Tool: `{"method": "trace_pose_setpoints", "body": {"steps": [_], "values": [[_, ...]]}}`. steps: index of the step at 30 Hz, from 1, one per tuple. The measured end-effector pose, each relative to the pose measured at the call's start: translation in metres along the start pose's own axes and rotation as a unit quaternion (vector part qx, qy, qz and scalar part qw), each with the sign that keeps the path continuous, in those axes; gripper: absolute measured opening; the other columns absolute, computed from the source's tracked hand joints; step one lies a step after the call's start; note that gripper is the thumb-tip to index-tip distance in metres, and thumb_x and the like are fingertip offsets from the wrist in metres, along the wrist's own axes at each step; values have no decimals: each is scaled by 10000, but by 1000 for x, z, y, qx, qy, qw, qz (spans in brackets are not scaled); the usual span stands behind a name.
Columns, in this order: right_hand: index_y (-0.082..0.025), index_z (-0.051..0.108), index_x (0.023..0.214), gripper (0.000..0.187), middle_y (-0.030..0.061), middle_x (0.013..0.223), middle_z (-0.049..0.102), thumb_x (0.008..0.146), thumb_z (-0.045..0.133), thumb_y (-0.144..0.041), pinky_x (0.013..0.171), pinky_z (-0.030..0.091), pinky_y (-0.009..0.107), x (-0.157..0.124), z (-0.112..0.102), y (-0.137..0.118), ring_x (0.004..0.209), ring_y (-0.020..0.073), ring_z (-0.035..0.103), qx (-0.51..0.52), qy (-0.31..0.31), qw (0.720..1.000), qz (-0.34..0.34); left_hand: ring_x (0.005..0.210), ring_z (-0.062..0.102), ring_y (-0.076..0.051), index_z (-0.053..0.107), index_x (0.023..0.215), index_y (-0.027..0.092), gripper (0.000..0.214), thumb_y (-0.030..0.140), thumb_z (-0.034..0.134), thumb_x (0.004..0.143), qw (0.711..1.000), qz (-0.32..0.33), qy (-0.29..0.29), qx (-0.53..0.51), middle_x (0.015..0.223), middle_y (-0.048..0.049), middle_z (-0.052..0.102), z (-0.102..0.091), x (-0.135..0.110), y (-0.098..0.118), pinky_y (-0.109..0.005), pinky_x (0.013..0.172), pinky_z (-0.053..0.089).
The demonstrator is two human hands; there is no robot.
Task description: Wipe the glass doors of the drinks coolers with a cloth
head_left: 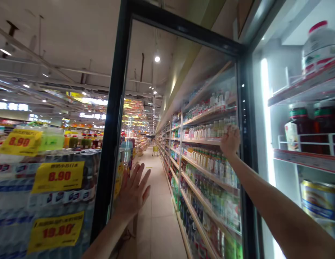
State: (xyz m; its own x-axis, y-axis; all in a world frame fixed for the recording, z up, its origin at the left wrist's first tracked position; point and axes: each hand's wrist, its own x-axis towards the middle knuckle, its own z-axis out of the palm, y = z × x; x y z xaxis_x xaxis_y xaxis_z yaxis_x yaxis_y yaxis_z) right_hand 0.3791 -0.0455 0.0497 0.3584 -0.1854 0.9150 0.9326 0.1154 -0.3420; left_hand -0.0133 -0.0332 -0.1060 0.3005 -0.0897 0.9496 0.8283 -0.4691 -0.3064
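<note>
A glass door with a black frame stands swung open in front of me. My left hand is spread flat with its fingers apart, at the glass near the door's outer frame edge; nothing is in it. Up and to the right, my right hand is closed against or just before the glass, near the hinge side of the frame. Its fingers are bunched, and what they hold, if anything, is too blurred to make out. Through the glass, shelves of bottles show behind both hands.
To the right, the lit cooler has wire-fronted shelves with a white jug, dark bottles and yellow-blue cans. Stacked drinks with yellow price signs stand left. An aisle floor runs ahead towards a yellow cart.
</note>
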Motion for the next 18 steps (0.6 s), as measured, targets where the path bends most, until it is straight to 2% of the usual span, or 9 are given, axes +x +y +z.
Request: {"method": "trace_pose_setpoints", "body": {"steps": [4,7,9,10,11,13,15,16,18], "values": [[-218,549,1243,450,101,1462,323,808,437,-193,1070,301,478,-46,2,-63,1360,269,257,39,-61,972,-225,1361,292,-251,215,1443,270,601,345,449,895,1000,4,6,-7,1446,-103,358,2,0,-1,-496,1127,175],[-282,591,1174,400,42,1447,368,797,499,-185,1093,265,447,-83,-3,-101,1381,230,226,76,-137,888,-432,1363,286,-247,235,1439,264,586,335,446,898,1000,6,5,-8,1444,-108,362,3,1,-2,-492,1126,181],[-310,602,1146,374,11,1430,401,799,515,-200,1101,252,433,-86,-4,-105,1376,207,243,80,-173,843,-503,1366,281,-247,248,1435,257,583,329,454,894,1000,5,2,-5,1447,-112,357,3,0,-2,-490,1128,177],[-312,596,1156,377,7,1428,404,804,510,-205,1100,254,433,-79,-3,-102,1371,203,254,73,-174,845,-501,1367,278,-247,251,1434,256,587,328,461,891,1000,4,0,-4,1446,-113,357,3,0,-2,-491,1129,173],[-304,585,1174,387,14,1430,401,809,499,-209,1096,260,440,-69,-1,-97,1366,207,264,63,-161,866,-469,1368,276,-247,252,1434,255,593,329,469,888,1000,2,-2,-2,1445,-113,360,3,-1,-2,-490,1130,169],[-264,570,1205,405,44,1436,386,820,457,-209,1079,283,468,-44,9,-91,1352,231,286,45,-96,936,-336,1368,276,-247,249,1434,257,606,332,483,881,1000,1,-7,1,1443,-111,366,3,-1,-2,-487,1132,164],[-229,563,1219,425,67,1442,366,826,406,-193,1065,298,493,-24,21,-98,1342,253,295,49,-23,979,-196,1366,280,-246,245,1435,259,613,329,489,877,1000,0,-11,4,1440,-111,371,3,-2,-2,-485,1132,164],[-226,561,1224,434,67,1448,355,827,391,-186,1063,299,500,-21,25,-107,1344,257,289,59,-5,985,-162,1365,282,-246,244,1435,259,615,327,491,876,1000,1,-12,4,1440,-112,373,3,-2,-2,-483,1131,166],[-249,556,1230,442,46,1459,338,825,397,-172,1069,287,500,-32,28,-132,1362,254,256,84,-19,979,-186,1363,288,-245,245,1435,257,616,319,494,875,1000,-1,-11,4,1434,-116,382,2,-2,-2,-482,1130,169]]}}
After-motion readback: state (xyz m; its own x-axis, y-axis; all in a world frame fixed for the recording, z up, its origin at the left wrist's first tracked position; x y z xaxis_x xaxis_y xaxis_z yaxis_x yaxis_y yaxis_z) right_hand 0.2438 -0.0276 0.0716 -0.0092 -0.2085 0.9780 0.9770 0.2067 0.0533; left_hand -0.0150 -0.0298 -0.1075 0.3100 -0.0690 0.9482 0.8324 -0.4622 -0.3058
